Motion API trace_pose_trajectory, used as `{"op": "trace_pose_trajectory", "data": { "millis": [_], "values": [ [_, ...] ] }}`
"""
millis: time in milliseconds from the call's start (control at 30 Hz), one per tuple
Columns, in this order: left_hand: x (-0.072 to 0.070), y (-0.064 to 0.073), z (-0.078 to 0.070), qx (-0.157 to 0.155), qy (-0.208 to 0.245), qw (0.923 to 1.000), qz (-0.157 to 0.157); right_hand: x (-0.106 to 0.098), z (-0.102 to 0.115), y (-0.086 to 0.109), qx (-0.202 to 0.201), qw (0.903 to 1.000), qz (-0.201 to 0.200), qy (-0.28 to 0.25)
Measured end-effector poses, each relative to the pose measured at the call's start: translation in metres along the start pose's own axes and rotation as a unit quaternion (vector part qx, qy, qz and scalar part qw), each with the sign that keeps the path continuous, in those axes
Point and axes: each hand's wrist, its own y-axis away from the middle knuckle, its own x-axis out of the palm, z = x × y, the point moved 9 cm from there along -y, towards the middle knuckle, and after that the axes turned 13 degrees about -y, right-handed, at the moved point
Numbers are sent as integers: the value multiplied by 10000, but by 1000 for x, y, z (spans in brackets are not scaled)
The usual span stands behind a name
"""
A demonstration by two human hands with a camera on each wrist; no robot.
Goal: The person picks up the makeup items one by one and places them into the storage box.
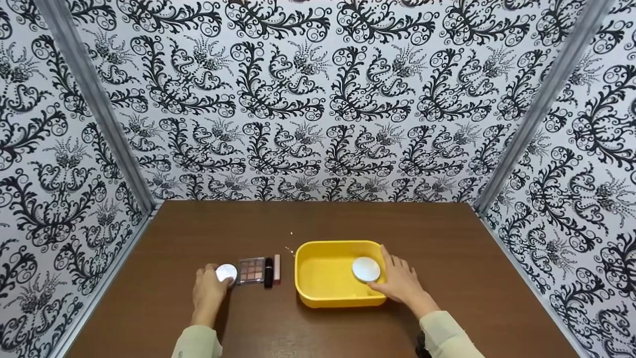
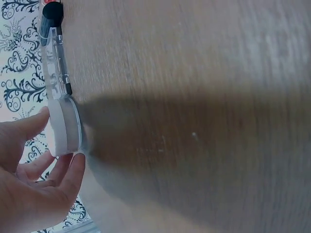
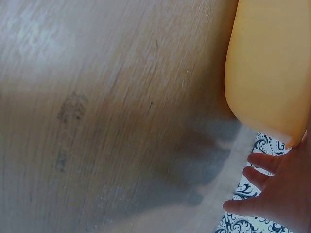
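My left hand point(image 1: 211, 290) grips a round, white-topped cosmetic jar point(image 1: 227, 274) on the left of the table. The left wrist view shows the thumb on one side of this jar point(image 2: 64, 127) and the fingertips on the other, its clear end against the wood. A yellow tub point(image 1: 318, 302) stands right of centre, holding a round white-topped container point(image 1: 365, 269) near its right wall. Over that right rim lies my right hand point(image 1: 401, 282), its thumb tip by the container's edge. In the right wrist view the other fingers point(image 3: 243, 206) spread loosely outside the tub.
Beside the jar in my left hand lies an eyeshadow palette point(image 1: 252, 270). Right of it lie a black tube point(image 1: 269, 272) and a slim pink tube point(image 1: 277, 269), left of the tub. Patterned walls point(image 1: 318, 124) enclose the brown table point(image 1: 318, 219) at the back and sides.
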Motion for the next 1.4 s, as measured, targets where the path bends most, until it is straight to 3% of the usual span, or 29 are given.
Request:
{"op": "trace_pose_trajectory", "data": {
  "millis": [400, 1100, 1400],
  "values": [
    [-1, 0, -2, 41, 226, 9994, -244, 0, 0, 0, -23, 10000, 23, 40],
    [-3, 5, -4, 260, 169, 9991, -289, 2, -4, -1, 118, 9999, 43, -5],
    [-8, 5, -2, 300, 367, 9980, -415, 2, -6, -3, 139, 9999, 61, -47]
  ]
}}
